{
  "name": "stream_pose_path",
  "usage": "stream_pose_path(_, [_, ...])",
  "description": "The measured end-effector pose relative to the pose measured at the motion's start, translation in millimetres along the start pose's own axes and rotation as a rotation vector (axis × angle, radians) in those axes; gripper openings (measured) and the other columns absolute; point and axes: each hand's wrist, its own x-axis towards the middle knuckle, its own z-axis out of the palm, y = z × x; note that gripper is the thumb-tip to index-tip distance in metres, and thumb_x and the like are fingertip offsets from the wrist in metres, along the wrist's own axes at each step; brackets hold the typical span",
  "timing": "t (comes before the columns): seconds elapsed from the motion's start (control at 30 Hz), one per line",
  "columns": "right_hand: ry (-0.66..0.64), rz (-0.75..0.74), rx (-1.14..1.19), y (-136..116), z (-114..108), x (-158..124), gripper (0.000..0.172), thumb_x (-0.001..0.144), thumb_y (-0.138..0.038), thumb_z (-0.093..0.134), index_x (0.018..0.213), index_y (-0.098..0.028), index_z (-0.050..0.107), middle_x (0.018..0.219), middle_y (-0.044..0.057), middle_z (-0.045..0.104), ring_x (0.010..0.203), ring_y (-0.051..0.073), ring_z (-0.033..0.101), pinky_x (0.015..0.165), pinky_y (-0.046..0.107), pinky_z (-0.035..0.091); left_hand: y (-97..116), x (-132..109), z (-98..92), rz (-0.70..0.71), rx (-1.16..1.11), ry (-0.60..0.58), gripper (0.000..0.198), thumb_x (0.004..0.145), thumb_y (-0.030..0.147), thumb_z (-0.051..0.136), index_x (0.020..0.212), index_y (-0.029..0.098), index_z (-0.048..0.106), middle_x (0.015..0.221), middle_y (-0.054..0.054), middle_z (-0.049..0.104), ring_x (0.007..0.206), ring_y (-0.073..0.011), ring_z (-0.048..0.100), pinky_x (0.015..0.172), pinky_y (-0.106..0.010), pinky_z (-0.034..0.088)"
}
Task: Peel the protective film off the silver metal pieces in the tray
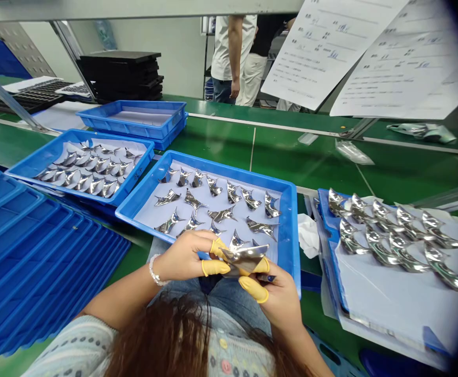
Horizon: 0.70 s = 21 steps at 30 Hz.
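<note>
My left hand [184,256] and my right hand [278,298] hold a curved, mirror-polished metal part [244,259] between them, just in front of a blue plastic tray [229,170]. Yellow rubber finger cots cover several fingertips on both hands, and a beaded bracelet [154,270] circles my left wrist. The tray is lined with a pale sheet and holds several similar pointed metal parts [193,209] in loose rows. My fingers partly hide the held part.
Another blue tray of metal parts [79,137] stands to the left, with stacked blue trays [36,272] nearer me. At right, larger metal parts [386,235] lie on a sheet beside a crumpled tissue [307,235]. A green bench [292,157] runs behind, with people [232,52] beyond.
</note>
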Motion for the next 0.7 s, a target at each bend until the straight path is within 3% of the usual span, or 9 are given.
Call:
stream_pose_path(0.17, [0.003,0.102,0.079,4.2,0.0,-1.3,0.025,0.069,-0.04,0.078,0.066,-0.019,0.066,0.054,-0.002,0.044,0.05,0.011,0.033,0.048,0.024,0.03,-0.4,1.2,2.0,-0.097,-0.036,0.032,0.017,0.077,0.031,0.069,0.068,0.017,0.068,0.067,-0.004,0.065,0.065,-0.0137,0.057,0.066,-0.023,0.043])
stream_pose_path(0.37, [-0.022,0.135,0.259,13.9,-0.3,-4.0,0.028,0.077,-0.047,0.071,0.076,-0.019,0.071,0.058,0.001,0.051,0.053,0.013,0.041,0.052,0.026,0.039,-2.6,0.3,6.4,-0.365,-0.415,0.031,0.022,0.075,0.032,0.07,0.066,0.015,0.06,0.057,0.001,0.058,0.052,-0.0102,0.052,0.056,-0.022,0.043])
stream_pose_path(0.53, [-0.063,0.193,0.4,15.5,0.9,-6.4,0.026,0.08,-0.045,0.069,0.076,-0.019,0.071,0.051,-0.002,0.044,0.047,0.011,0.036,0.055,0.03,0.044,-5.6,3.1,9.5,-0.407,-0.67,0.088,0.034,0.07,0.04,0.075,0.065,0.014,0.054,0.052,0.003,0.053,0.046,-0.0089,0.05,0.05,-0.022,0.04])
stream_pose_path(0.7, [-0.174,0.202,0.452,2.6,5.6,-3.9,0.028,0.081,-0.047,0.068,0.08,-0.02,0.075,0.057,0.003,0.056,0.055,0.016,0.052,0.059,0.032,0.047,-15.8,7.7,15.9,-0.453,-0.8,0.206,0.041,0.065,0.047,0.079,0.067,0.013,0.055,0.051,0.004,0.05,0.046,-0.007,0.043,0.047,-0.02,0.033])
